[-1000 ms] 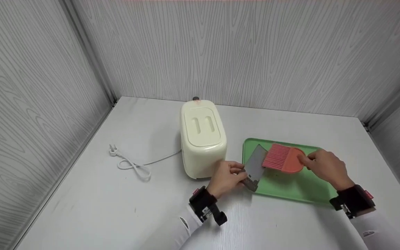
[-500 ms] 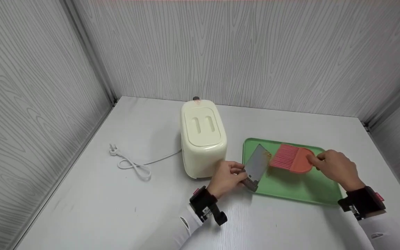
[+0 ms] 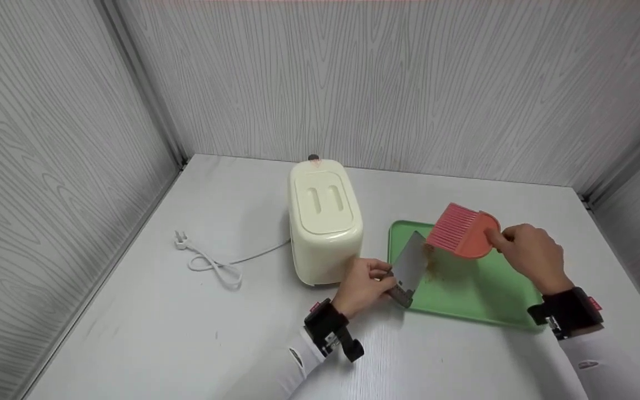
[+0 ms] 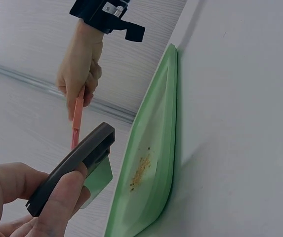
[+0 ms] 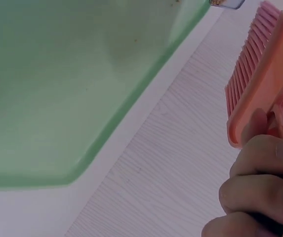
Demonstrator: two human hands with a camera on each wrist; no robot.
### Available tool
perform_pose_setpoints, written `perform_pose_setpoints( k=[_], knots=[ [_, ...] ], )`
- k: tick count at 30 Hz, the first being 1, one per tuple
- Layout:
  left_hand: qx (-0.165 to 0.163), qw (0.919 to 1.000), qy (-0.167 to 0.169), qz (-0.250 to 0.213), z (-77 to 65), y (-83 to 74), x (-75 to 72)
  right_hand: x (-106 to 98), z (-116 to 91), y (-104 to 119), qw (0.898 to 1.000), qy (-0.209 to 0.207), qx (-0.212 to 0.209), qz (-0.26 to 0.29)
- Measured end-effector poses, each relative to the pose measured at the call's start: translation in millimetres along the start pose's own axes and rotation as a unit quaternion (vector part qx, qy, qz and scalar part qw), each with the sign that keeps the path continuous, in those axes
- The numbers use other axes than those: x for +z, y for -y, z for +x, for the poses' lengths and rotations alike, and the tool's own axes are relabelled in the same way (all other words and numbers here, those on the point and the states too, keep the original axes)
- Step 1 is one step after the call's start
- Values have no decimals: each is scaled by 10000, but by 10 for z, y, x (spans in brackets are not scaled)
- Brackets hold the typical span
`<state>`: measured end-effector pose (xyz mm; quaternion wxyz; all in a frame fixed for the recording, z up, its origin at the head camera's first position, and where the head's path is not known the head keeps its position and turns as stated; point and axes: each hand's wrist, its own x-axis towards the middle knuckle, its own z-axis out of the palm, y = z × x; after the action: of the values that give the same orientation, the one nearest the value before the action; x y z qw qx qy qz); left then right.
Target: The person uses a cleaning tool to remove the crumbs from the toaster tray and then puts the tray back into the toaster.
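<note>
My left hand [image 3: 361, 286] pinches the dark end of a flat grey toaster crumb tray [image 3: 410, 261], tilted over the left side of a green tray [image 3: 492, 297]. With thumb and fingers, my right hand [image 3: 532, 256] grips a small orange brush [image 3: 476, 239]. Its pink bristles [image 5: 245, 64] point left, near the crumb tray's far right edge in the head view. Brown crumbs [image 4: 140, 173] lie in a patch on the green tray, just beneath the crumb tray.
A cream toaster [image 3: 325, 239] stands left of the green tray, close by my left hand. From it a white cord [image 3: 223, 266] runs left to a plug [image 3: 180, 241]. Grey wood-grain walls [image 3: 353, 83] enclose the white table at the back and sides.
The brush in my right hand first slid right, off the crumb tray, then rose toward the back and left. Crumbs now show on the green tray. My left hand stays put.
</note>
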<state>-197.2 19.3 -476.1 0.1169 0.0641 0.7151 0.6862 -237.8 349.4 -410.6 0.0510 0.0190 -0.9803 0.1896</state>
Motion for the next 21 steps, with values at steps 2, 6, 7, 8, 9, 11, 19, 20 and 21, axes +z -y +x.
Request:
perform_pose_setpoints(
  k=[2,6,7,8,9,11,19,20,21],
  knots=[
    [-21,10000,-10,41,0,-3,1,34,28,43,9998,-199,-55,-37],
    [-27,9999,-25,103,0,-16,1,94,73,130,9986,-504,-163,-95],
    [-39,9999,-39,112,0,-18,0,105,81,150,9984,-533,-189,-96],
    [-30,9999,-45,128,0,-18,0,115,87,170,9982,-559,-210,-103],
    [-36,9999,-50,151,0,-18,0,124,94,188,9980,-574,-229,-121],
    [-47,9998,-63,157,2,-16,-1,139,103,215,9980,-566,-242,-148],
    [-51,9998,-17,205,-9,-20,-14,169,100,205,9979,-539,-214,-292],
    [-39,9998,-17,212,-9,-21,-13,169,95,193,9978,-549,-204,-313],
    [-18,9998,-22,206,-7,-18,-10,169,90,179,9977,-556,-205,-339]
  ],
)
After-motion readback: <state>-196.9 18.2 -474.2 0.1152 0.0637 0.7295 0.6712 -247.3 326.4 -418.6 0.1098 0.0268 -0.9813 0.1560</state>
